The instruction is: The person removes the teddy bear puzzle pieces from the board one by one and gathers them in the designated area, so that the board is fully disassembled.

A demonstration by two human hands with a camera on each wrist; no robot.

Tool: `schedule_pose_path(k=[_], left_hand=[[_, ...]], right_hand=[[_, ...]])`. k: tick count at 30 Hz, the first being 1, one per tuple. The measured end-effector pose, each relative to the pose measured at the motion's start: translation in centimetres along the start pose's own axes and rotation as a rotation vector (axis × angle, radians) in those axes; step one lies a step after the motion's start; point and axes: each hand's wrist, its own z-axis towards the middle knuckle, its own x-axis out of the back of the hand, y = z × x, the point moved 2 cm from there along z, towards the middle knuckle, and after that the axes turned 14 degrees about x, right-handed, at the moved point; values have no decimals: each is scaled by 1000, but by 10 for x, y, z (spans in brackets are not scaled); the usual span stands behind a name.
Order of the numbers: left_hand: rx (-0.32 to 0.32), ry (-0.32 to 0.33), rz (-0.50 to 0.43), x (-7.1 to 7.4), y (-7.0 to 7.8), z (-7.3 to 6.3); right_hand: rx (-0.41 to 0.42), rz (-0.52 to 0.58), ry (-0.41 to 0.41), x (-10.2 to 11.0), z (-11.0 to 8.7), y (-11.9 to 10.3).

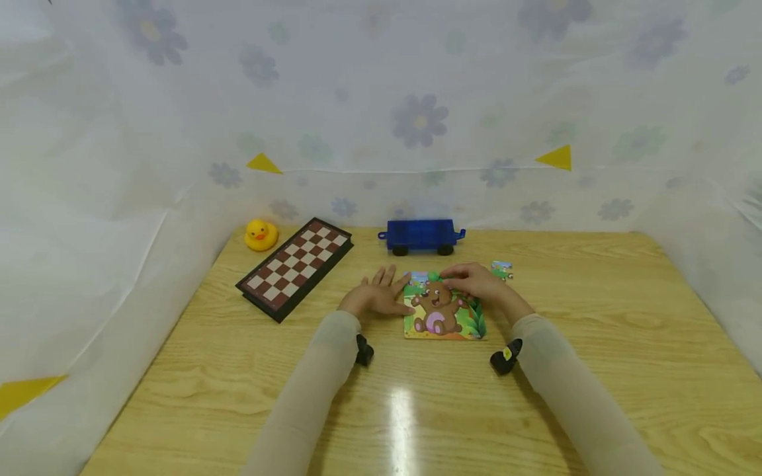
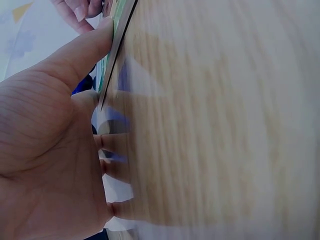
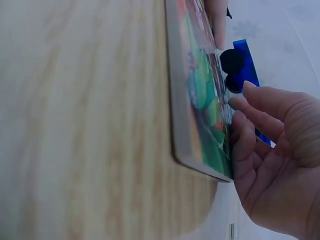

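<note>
A jigsaw puzzle (image 1: 438, 317) of a brown bear lies flat on the table, its thick edge turned to the right wrist camera. My left hand (image 1: 381, 297) rests at its left side, fingers spread, the thumb against the puzzle's edge. Over the upper right of the picture, my right hand (image 1: 476, 281) has its fingers loosely bent and the fingertips at the puzzle's surface. No piece shows between the right thumb and forefinger. Part of the puzzle's top right is hidden under that hand. A loose puzzle piece (image 1: 502, 268) lies just beyond the right hand.
Behind the puzzle stands a blue toy wagon (image 1: 420, 235) with black wheels. To the left a folded chessboard (image 1: 296, 268) lies at a slant, next to a yellow rubber duck (image 1: 260, 235). A flowered white sheet (image 1: 369, 99) encloses the back and sides of the wooden table (image 1: 619, 344).
</note>
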Motion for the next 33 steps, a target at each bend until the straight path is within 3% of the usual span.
schedule_pose_path(k=[15,25,33], left_hand=[[13,34,8,3,4,-7],[34,3,-11,1,3,-1],[34,6,-8,1,4,-5]], right_hand=[[-48,-30,-4,-2,2,-3],[-35,-112,2,-6,7,-6],[-54,-144,15,-10,7,-8]])
